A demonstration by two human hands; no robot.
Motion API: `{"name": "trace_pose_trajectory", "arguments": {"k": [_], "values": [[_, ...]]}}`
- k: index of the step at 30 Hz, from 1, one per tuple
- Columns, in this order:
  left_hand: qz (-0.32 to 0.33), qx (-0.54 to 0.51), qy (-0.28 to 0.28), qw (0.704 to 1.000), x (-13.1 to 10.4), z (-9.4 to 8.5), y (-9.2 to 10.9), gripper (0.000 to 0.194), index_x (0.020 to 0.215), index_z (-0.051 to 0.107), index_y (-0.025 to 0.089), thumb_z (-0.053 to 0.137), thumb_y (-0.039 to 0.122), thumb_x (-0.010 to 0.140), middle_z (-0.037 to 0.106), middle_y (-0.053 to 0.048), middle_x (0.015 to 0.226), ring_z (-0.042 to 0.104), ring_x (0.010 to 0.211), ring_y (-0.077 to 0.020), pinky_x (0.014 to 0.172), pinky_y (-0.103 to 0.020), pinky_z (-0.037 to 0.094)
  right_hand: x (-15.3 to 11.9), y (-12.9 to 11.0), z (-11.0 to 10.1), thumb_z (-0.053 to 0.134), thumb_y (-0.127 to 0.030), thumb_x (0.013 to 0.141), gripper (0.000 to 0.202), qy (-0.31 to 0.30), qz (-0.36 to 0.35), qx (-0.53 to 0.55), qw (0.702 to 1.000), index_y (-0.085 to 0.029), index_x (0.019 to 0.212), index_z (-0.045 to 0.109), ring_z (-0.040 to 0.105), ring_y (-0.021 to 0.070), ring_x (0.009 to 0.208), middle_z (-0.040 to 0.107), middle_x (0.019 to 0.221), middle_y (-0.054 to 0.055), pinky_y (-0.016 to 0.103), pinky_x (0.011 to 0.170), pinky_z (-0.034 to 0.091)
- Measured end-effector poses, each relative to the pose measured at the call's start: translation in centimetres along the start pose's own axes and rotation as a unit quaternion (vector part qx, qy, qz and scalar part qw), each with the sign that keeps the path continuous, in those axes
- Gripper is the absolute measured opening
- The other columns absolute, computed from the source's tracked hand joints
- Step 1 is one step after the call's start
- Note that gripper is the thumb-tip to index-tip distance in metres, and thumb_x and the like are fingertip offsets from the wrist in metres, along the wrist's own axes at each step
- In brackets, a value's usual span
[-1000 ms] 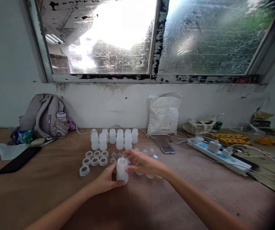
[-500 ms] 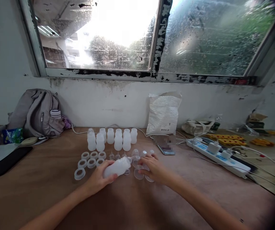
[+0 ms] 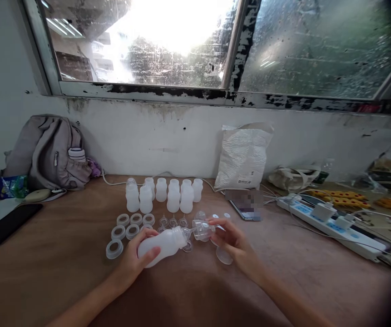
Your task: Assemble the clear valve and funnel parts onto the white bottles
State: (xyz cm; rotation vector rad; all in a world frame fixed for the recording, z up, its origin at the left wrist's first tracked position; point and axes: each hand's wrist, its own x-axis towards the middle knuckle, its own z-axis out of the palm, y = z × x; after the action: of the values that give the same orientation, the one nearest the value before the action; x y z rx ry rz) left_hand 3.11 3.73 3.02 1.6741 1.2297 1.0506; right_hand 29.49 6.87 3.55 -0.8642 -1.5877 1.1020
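A frosted white bottle (image 3: 161,248) lies tilted in my left hand (image 3: 138,259), whose fingers wrap round its body. Its neck, with a ring and a clear nipple (image 3: 187,232), points up and right. My right hand (image 3: 234,240) pinches a clear dome cap (image 3: 202,230), its opening facing the nipple, a small distance apart. Behind the hands stand several frosted bottles (image 3: 173,196). Several white rings (image 3: 114,249) lie left of my left hand. Clear nipples (image 3: 172,221) rest between rings and caps. Another clear cap (image 3: 224,255) lies beside my right hand, partly covered by it.
A grey backpack (image 3: 50,154) and a black phone-like slab (image 3: 7,225) are at the left. By the wall stands a silvery white bag (image 3: 243,156), with a phone (image 3: 244,210) before it. A white power strip (image 3: 331,227) with cables lies at the right.
My right hand has lifted a clear cap from the group on the table and brought it near the bottle's tip. The bottle has shifted slightly down and left. The camera view has moved a little.
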Motion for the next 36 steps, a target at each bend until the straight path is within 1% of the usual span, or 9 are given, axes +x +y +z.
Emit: {"name": "trace_pose_trajectory", "arguments": {"k": [4,8,11,17,20,23,26,28,36], "values": [[-0.018,-0.03,0.0,0.999,0.1,0.2,-0.2,0.029,0.091,0.05,0.021,0.049,0.046,0.076,0.054,-0.001,0.088,0.052,0.077,-0.0162,0.061,-0.021,0.042,-0.4,0.4,0.0,0.061,-0.035,0.075,0.017,0.028,0.008,0.01,1.0,-0.024,0.086,0.052,0.054,0.0168,0.09,0.051,0.108,0.003,0.03,0.078,0.044],[-0.03,-0.022,-0.033,0.999,0.0,0.5,-0.1,0.028,0.087,0.053,0.02,0.05,0.045,0.075,0.055,-0.001,0.083,0.051,0.073,-0.0152,0.06,-0.021,0.041,-1.0,0.3,0.3,0.059,-0.035,0.076,0.016,0.067,0.017,-0.007,0.998,-0.022,0.075,0.05,0.053,0.0169,0.089,0.052,0.106,0.004,0.027,0.072,0.045],[-0.036,-0.013,-0.054,0.998,-0.3,0.8,0.2,0.028,0.086,0.054,0.019,0.051,0.045,0.075,0.055,-0.001,0.081,0.05,0.072,-0.0152,0.06,-0.021,0.04,-1.5,0.2,0.7,0.063,-0.03,0.075,0.016,0.042,0.009,0.015,0.999,-0.023,0.079,0.049,0.052,0.0166,0.091,0.051,0.104,0.003,0.028,0.075,0.045],[-0.044,-0.023,-0.063,0.997,-0.4,1.2,0.0,0.03,0.086,0.053,0.019,0.05,0.047,0.076,0.055,-0.002,0.081,0.05,0.072,-0.0153,0.059,-0.021,0.04,-2.2,-0.3,1.5,0.063,-0.027,0.074,0.031,-0.03,0.007,0.019,0.999,-0.027,0.104,0.054,0.045,0.0197,0.111,0.046,0.116,0.006,0.033,0.091,0.042],[-0.053,-0.024,-0.067,0.996,-0.3,1.2,0.0,0.032,0.084,0.053,0.018,0.049,0.048,0.075,0.054,-0.002,0.079,0.049,0.069,-0.0149,0.057,-0.021,0.04,-2.2,-0.5,1.5,0.063,-0.029,0.074,0.028,-0.047,0.007,0.004,0.999,-0.026,0.101,0.058,0.041,0.0218,0.115,0.045,0.119,0.007,0.035,0.092,0.042],[-0.074,-0.046,-0.079,0.993,-0.3,1.2,0.1,0.033,0.084,0.053,0.018,0.049,0.049,0.075,0.054,-0.002,0.077,0.049,0.065,-0.014,0.054,-0.02,0.039,-2.2,-0.6,1.5,0.066,-0.03,0.071,0.028,-0.053,0.025,0.014,0.998,-0.025,0.097,0.06,0.048,0.0219,0.108,0.049,0.115,0.007,0.035,0.088,0.044],[-0.082,-0.064,-0.076,0.992,-0.3,1.2,0.1,0.033,0.083,0.053,0.018,0.05,0.049,0.073,0.054,0.0,0.074,0.049,0.062,-0.0131,0.051,-0.02,0.038,-2.3,-0.5,1.6,0.065,-0.03,0.071,0.03,-0.064,0.075,0.032,0.995,-0.025,0.099,0.057,0.056,0.0192,0.092,0.058,0.099,0.005,0.033,0.078,0.048],[-0.073,-0.065,-0.071,0.993,-0.4,1.2,0.0,0.032,0.082,0.054,0.018,0.051,0.048,0.073,0.054,0.0,0.074,0.048,0.062,-0.0129,0.052,-0.02,0.038,-2.5,-0.4,1.8,0.065,-0.029,0.072,0.028,-0.066,0.094,0.044,0.992,-0.024,0.099,0.056,0.058,0.0179,0.085,0.06,0.092,0.003,0.032,0.074,0.049],[-0.053,-0.069,-0.084,0.993,-0.8,1.0,0.7,0.025,0.079,0.053,0.017,0.053,0.042,0.074,0.054,0.0,0.072,0.048,0.064,-0.0129,0.055,-0.02,0.038,-2.8,-0.4,2.4,0.064,-0.025,0.073,0.027,-0.081,0.096,0.077,0.989,-0.023,0.098,0.057,0.059,0.0177,0.086,0.062,0.094,0.004,0.032,0.076,0.049]]}}
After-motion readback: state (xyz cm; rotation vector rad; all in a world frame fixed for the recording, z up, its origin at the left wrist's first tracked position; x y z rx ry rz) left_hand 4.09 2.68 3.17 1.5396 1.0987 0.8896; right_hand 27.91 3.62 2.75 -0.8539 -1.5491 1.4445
